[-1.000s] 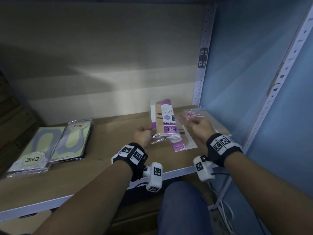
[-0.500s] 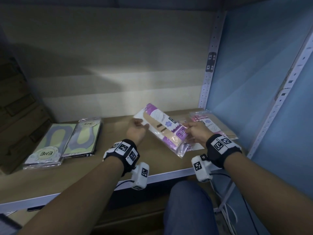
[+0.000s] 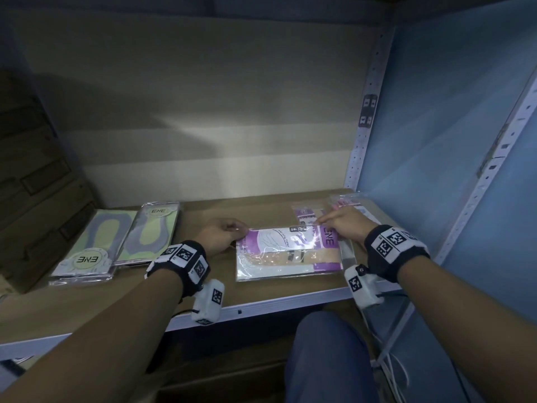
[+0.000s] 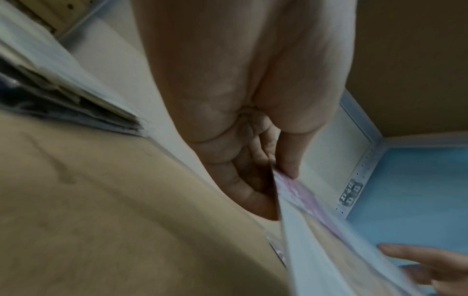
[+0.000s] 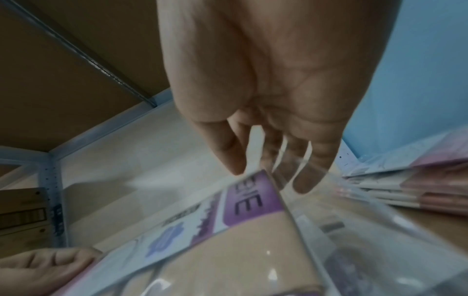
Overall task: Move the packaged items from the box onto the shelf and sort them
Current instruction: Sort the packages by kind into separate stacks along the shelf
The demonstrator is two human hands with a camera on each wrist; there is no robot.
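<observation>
Task partly done; box not in view, remainder unknown.
Shelf point(image 3: 151, 289) left: two green-grey packets point(image 3: 116, 242) side by side, "ENE" on round labels.
Centre: left hand point(image 3: 222, 235) pinches left edge of purple packet point(image 3: 287, 253), thumb over, fingers under. Packet sideways, low over shelf; fully down or not, cannot tell. "ENE" on purple band; small print unreadable.
Right hand point(image 3: 344, 226): fingertips on packet's right end, grip loose.
Behind: second purple packet point(image 3: 305, 215). Far right: pink packets point(image 3: 347, 202).
Judgement: placing, aligning purple group.
</observation>
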